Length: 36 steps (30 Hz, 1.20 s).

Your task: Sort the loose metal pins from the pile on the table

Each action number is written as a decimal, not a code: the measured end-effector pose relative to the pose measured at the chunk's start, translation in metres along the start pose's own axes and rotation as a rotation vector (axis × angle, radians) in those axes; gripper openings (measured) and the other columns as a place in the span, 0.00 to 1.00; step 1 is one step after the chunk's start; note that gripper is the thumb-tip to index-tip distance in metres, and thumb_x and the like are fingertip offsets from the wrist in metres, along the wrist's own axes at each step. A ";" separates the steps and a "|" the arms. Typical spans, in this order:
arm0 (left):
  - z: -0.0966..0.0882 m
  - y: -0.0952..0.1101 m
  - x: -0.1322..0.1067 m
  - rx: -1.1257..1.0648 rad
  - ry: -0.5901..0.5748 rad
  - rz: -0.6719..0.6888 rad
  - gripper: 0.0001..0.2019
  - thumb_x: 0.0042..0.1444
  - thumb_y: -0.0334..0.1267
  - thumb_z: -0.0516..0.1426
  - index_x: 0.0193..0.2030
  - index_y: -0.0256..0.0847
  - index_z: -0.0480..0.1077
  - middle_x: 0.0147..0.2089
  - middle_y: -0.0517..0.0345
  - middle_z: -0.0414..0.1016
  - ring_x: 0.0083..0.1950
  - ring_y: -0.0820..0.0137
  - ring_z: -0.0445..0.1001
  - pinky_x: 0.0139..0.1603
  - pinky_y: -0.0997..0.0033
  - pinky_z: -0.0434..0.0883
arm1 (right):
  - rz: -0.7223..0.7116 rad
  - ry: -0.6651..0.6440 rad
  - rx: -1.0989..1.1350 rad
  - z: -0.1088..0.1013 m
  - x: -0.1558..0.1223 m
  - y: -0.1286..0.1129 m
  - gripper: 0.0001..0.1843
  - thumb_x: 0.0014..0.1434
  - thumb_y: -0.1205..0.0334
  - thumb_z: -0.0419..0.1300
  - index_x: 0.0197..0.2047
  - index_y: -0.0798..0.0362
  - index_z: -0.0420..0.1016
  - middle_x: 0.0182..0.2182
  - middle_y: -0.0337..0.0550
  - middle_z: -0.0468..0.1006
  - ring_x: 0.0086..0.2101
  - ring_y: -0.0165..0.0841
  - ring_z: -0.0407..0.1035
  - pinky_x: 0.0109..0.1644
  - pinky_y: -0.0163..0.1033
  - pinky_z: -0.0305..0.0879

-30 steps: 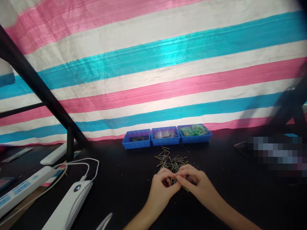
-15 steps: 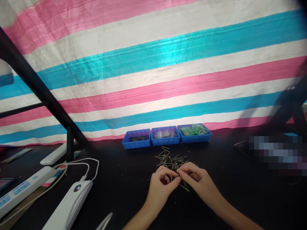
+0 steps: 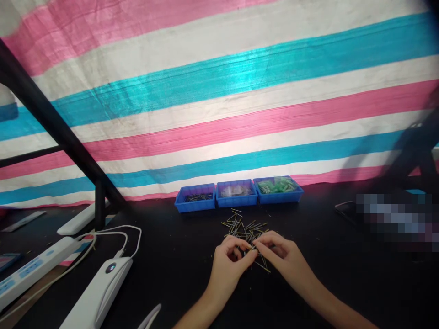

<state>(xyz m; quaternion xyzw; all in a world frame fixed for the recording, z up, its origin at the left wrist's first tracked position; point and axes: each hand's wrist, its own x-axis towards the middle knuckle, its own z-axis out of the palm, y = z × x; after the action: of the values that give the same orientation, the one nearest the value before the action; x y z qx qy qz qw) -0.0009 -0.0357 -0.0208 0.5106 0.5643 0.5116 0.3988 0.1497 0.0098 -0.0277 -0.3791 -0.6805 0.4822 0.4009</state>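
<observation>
A loose heap of thin metal pins (image 3: pixel 244 227) lies on the black table in front of three blue trays. My left hand (image 3: pixel 229 266) and my right hand (image 3: pixel 283 256) meet at the near edge of the heap, fingertips touching. Both hands are closed in a pinch on a small pin held between them. The left blue tray (image 3: pixel 195 198) holds dark pins, the middle blue tray (image 3: pixel 236 193) holds pale parts, and the right blue tray (image 3: pixel 279 189) holds green parts.
A white power strip (image 3: pixel 32 269) and a white device (image 3: pixel 99 292) with a cable lie at the left. A black frame post (image 3: pixel 100 201) stands behind them. A dark phone (image 3: pixel 348 211) lies at the right. A striped tarp hangs behind the table.
Both hands have shifted slightly away from me toward the heap, with fingertips still pinched together. Nothing else has moved.
</observation>
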 end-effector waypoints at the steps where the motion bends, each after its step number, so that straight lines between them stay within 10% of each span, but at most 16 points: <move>1: 0.000 0.000 0.000 -0.005 0.004 -0.002 0.07 0.45 0.39 0.62 0.27 0.37 0.72 0.28 0.62 0.62 0.24 0.79 0.59 0.26 0.76 0.59 | -0.003 0.002 0.000 0.000 0.000 0.000 0.13 0.54 0.53 0.58 0.31 0.54 0.77 0.31 0.43 0.73 0.32 0.32 0.67 0.34 0.35 0.66; 36: 0.001 0.009 -0.001 -0.154 0.046 -0.089 0.11 0.46 0.44 0.61 0.31 0.38 0.72 0.22 0.66 0.59 0.24 0.77 0.56 0.26 0.76 0.56 | 0.018 -0.032 -0.039 0.002 -0.001 -0.003 0.10 0.53 0.56 0.59 0.31 0.53 0.78 0.29 0.41 0.72 0.28 0.30 0.65 0.27 0.33 0.60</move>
<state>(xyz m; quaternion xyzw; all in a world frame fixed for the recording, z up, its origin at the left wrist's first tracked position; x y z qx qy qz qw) 0.0015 -0.0367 -0.0120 0.4410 0.5547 0.5466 0.4462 0.1482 0.0072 -0.0252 -0.3852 -0.6927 0.4782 0.3782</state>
